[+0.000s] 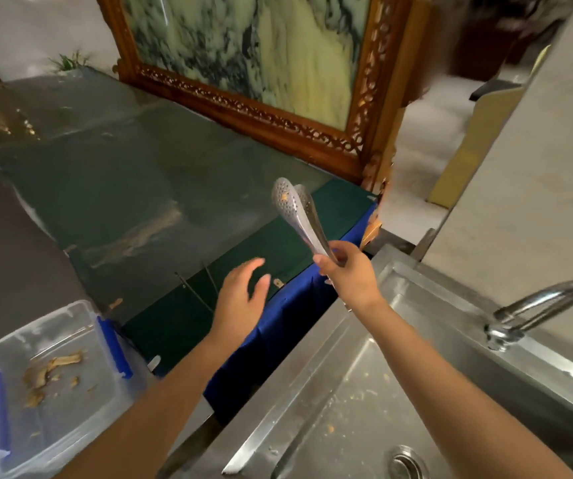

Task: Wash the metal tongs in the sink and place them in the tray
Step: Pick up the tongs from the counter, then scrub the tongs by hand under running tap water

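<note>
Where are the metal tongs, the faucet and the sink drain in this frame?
metal tongs (292, 209): head view, on the perforated spoon end.
faucet (541, 305): head view, on the curved spout.
sink drain (405, 462): head view, on the metal strainer.

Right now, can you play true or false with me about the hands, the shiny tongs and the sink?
1. The right hand holds the metal tongs. True.
2. The tongs are down in the sink. False: they are held up in the air, spoon ends pointing up, past the sink's far corner.
3. The left hand is gripping the plastic container. False: it is open and empty, over the green cloth.
4. Water is pouring from the faucet. False: no stream shows.
5. Brownish food scraps lie in the plastic container. True.
6. There are small orange bits stuck on the tongs' holed ends. True.
</note>
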Motion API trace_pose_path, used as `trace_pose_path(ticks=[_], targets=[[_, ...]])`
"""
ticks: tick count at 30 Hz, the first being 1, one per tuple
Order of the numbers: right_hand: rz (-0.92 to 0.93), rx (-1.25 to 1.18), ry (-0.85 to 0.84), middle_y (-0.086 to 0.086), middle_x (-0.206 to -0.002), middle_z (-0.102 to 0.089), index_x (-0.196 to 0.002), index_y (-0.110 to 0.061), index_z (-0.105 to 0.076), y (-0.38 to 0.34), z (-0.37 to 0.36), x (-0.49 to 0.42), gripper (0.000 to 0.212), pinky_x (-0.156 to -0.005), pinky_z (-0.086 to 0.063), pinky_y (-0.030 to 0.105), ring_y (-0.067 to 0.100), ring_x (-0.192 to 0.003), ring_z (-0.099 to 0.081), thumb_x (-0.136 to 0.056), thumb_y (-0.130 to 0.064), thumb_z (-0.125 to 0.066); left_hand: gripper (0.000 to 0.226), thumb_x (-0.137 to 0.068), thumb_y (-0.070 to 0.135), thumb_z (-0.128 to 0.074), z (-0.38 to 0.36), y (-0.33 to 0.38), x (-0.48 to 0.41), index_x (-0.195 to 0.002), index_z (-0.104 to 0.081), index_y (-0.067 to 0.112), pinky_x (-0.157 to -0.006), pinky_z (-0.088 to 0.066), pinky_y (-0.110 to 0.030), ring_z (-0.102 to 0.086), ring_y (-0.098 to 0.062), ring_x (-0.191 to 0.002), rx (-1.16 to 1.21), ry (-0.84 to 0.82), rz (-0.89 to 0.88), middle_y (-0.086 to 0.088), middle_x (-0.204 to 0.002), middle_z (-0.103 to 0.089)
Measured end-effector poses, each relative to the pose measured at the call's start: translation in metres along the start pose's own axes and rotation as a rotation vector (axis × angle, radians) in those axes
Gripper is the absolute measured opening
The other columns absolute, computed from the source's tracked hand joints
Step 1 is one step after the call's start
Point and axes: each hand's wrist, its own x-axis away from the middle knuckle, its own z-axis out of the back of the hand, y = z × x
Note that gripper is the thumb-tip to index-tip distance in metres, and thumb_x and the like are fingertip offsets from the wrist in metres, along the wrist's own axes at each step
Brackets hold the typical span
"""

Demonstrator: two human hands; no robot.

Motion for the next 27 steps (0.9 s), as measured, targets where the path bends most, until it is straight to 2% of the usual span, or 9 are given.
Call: trace_pose_path(ticks=[2, 3, 6, 9, 11, 14, 19, 23, 27], targets=[[0.028, -0.042, 0.042, 0.014, -0.101, -0.065, -0.116, -0.006, -0.053, -0.012, 0.024, 0.014, 0.036, -0.083, -0.055, 0.045, 0.033, -0.09, -0.066, -0.085, -0.02, -0.066, 0.028, -0.093, 0.026, -0.051, -0.017, 0.053, -0.002, -0.118, -0.06, 0.019, -0.09, -0.041, -0.011, -0.056, -0.008, -0.109, 0.323, -0.032, 0.12, 0.001, -0.125, -0.059], [0.04, -0.058, 0.059, 0.017, -0.101, -0.066, -0.114, -0.005, -0.054, -0.017, 0.038, 0.021, 0.034, -0.078, -0.057, 0.041, 0.032, -0.087, -0.066, -0.086, -0.019, -0.065, 0.027, -0.092, 0.029, -0.052, -0.026, 0.076, -0.002, -0.116, -0.062, 0.02, -0.09, -0.043, -0.013, -0.057, -0.007, -0.107, 0.481, -0.071, 0.18, 0.003, -0.122, -0.061], [0.072, -0.105, 0.107, 0.018, -0.089, -0.068, -0.107, -0.003, -0.058, -0.024, 0.078, 0.049, 0.025, -0.061, -0.053, 0.017, 0.02, -0.07, -0.063, -0.086, -0.015, -0.065, 0.032, -0.093, 0.029, -0.05, -0.05, 0.126, -0.001, -0.116, -0.062, 0.009, -0.097, -0.048, -0.035, -0.06, -0.022, -0.111, 0.764, -0.181, 0.248, -0.01, -0.12, -0.065], [0.063, -0.137, 0.151, 0.012, -0.084, -0.07, -0.103, -0.008, -0.062, -0.021, 0.115, 0.076, 0.02, -0.07, -0.053, 0.026, 0.018, -0.071, -0.062, -0.085, -0.016, -0.066, 0.033, -0.094, 0.027, -0.047, -0.071, 0.158, 0.006, -0.114, -0.06, 0.004, -0.095, -0.049, -0.037, -0.063, -0.025, -0.109, 0.952, -0.336, 0.184, -0.016, -0.116, -0.066], [0.057, -0.133, 0.197, 0.005, -0.083, -0.07, -0.097, -0.016, -0.063, -0.014, 0.135, 0.091, 0.014, -0.072, -0.05, 0.03, 0.016, -0.073, -0.062, -0.084, -0.018, -0.067, 0.028, -0.093, 0.024, -0.049, -0.087, 0.173, 0.013, -0.11, -0.061, 0.005, -0.091, -0.051, -0.033, -0.065, -0.023, -0.102, 1.028, -0.394, 0.156, -0.013, -0.108, -0.069], [0.055, -0.088, 0.295, -0.01, -0.077, -0.065, -0.09, -0.025, -0.059, 0.003, 0.157, 0.104, 0.014, -0.068, -0.047, 0.021, 0.01, -0.071, -0.06, -0.083, -0.018, -0.069, 0.033, -0.091, 0.016, -0.052, -0.117, 0.188, 0.022, -0.119, -0.051, -0.002, -0.088, -0.052, -0.033, -0.062, -0.027, -0.099, 1.133, -0.4, 0.214, -0.018, -0.108, -0.064], [-0.01, -0.066, 0.387, -0.008, -0.083, -0.067, -0.098, -0.02, -0.066, 0.04, 0.175, 0.115, 0.018, -0.065, -0.045, 0.006, 0.005, -0.075, -0.062, -0.08, -0.02, -0.071, 0.052, -0.085, 0.03, -0.051, -0.16, 0.199, 0.035, -0.127, -0.049, 0.001, -0.083, -0.054, -0.027, -0.061, -0.021, -0.106, 1.284, -0.635, 0.306, -0.015, -0.117, -0.06], [-0.062, -0.068, 0.401, -0.004, -0.084, -0.07, -0.096, -0.019, -0.067, 0.068, 0.18, 0.119, 0.017, -0.07, -0.049, 0.019, 0.009, -0.076, -0.065, -0.081, -0.023, -0.071, 0.03, -0.086, 0.028, -0.049, -0.191, 0.191, 0.041, -0.109, -0.061, 0.012, -0.082, -0.055, -0.028, -0.065, -0.019, -0.107, 1.312, -0.736, 0.387, -0.008, -0.11, -0.069], [-0.073, 0.006, 0.452, -0.016, -0.074, -0.066, -0.09, -0.021, -0.069, 0.105, 0.183, 0.128, 0.007, -0.062, -0.041, 0.001, -0.009, -0.068, -0.061, -0.085, -0.024, -0.065, 0.022, -0.092, 0.02, -0.05, -0.215, 0.179, 0.044, -0.105, -0.061, 0.007, -0.075, -0.057, -0.027, -0.07, -0.017, -0.093, 1.299, -0.714, 0.501, -0.007, -0.096, -0.072]])
